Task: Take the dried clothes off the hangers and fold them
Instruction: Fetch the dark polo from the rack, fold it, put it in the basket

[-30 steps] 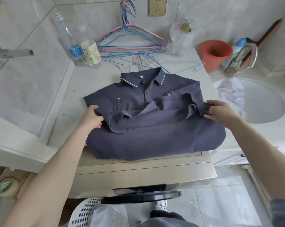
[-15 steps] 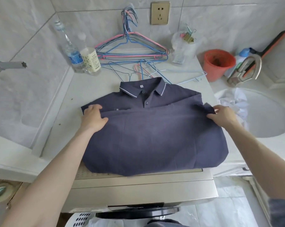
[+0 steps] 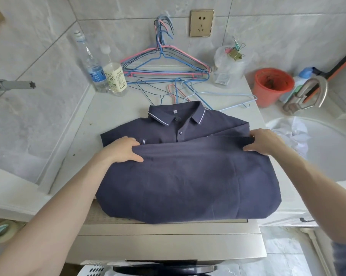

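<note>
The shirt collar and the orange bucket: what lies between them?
In the head view, a pale blue wire hanger lies flat on the white counter between the collar of the shirt and the bucket.

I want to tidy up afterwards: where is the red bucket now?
In the head view the red bucket stands at the back right, between the clear bag and the tap, behind the sink.

- A single view: the camera rides on the person's head and faces forward and steeply down.
- It is close above the desk (image 3: 112, 116); the polo shirt (image 3: 188, 180) fills mid-frame, left hand (image 3: 120, 150) and right hand (image 3: 265, 141) at its sides.
- The wide lens, bending straight lines near the edges, takes in the tiled wall (image 3: 48, 56) at top, sink (image 3: 327, 156) at right, floor (image 3: 283, 248) below.
</note>
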